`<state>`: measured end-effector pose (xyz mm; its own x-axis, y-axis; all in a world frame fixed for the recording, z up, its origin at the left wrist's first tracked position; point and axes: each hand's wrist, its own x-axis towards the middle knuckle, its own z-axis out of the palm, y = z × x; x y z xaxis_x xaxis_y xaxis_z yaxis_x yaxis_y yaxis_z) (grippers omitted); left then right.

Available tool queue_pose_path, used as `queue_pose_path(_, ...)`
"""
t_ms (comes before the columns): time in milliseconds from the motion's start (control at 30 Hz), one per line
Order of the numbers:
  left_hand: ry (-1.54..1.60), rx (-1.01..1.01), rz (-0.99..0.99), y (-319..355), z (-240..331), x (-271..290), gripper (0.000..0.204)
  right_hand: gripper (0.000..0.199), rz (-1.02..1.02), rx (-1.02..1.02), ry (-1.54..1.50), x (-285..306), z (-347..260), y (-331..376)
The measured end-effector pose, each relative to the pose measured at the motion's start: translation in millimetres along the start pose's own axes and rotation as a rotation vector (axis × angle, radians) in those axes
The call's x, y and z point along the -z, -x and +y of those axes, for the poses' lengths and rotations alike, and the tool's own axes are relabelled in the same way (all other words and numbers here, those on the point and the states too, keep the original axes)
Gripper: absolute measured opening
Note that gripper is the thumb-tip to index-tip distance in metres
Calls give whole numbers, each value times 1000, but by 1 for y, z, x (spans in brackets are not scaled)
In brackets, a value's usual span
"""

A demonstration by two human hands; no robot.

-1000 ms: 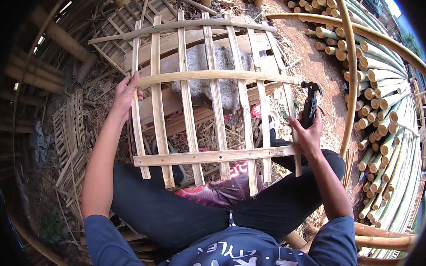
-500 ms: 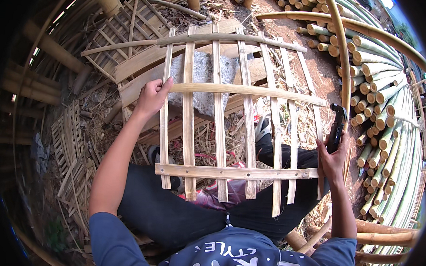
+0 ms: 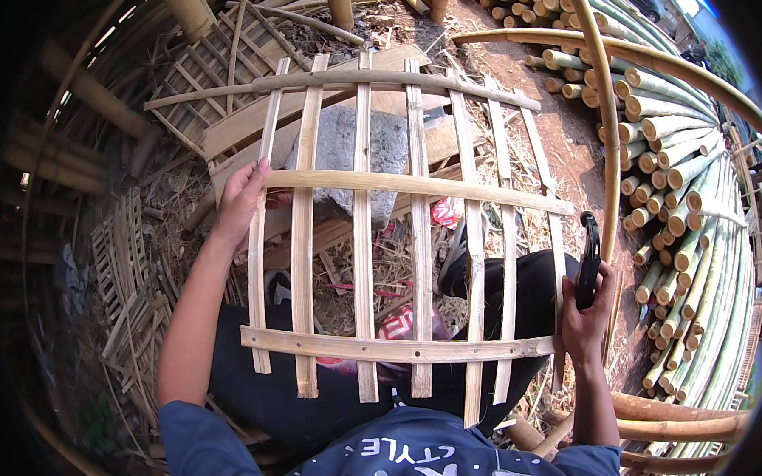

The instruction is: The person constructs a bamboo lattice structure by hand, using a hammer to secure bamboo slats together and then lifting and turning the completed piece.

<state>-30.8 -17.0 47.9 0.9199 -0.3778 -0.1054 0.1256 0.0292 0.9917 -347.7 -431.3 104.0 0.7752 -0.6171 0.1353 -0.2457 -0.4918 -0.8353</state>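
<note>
A bamboo lattice panel (image 3: 383,183) is held up in front of me, over my lap. Several upright slats cross three horizontal strips, and small dark nail heads dot the nearest strip. My left hand (image 3: 242,202) pinches the panel's left edge where the middle strip ends. At the near right corner is my right hand (image 3: 587,324), wrapped round a black tool (image 3: 589,256) with a curved top end; its kind is unclear. This hand also touches or lies right beside the panel's right slat. Through the gaps a rough grey stone block (image 3: 343,134) shows behind the panel.
Bundled bamboo poles (image 3: 681,174) are stacked along the right. A bent bamboo pole (image 3: 610,103) stands between them and me. Another lattice panel (image 3: 201,73) lies at the far left, more slatted pieces (image 3: 121,261) nearer on the left. Bamboo scraps litter the ground.
The panel has come nearer to me and shifted slightly left, with both hands moving along with it. The black tool stays in my right hand.
</note>
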Motion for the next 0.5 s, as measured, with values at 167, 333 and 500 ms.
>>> queue_pose_path(167, 196, -26, 158, 60, 40, 29, 26, 41, 28, 140, 1, -12, -6, 21)
queue_pose_path(333, 252, -38, 296, 117, 59, 49, 23, 47, -38, 236, -11, -31, -4, 46)
queue_pose_path(500, 294, -134, 365, 179, 39, 91, 22, 37, -137, 269, -33, -47, -2, 56)
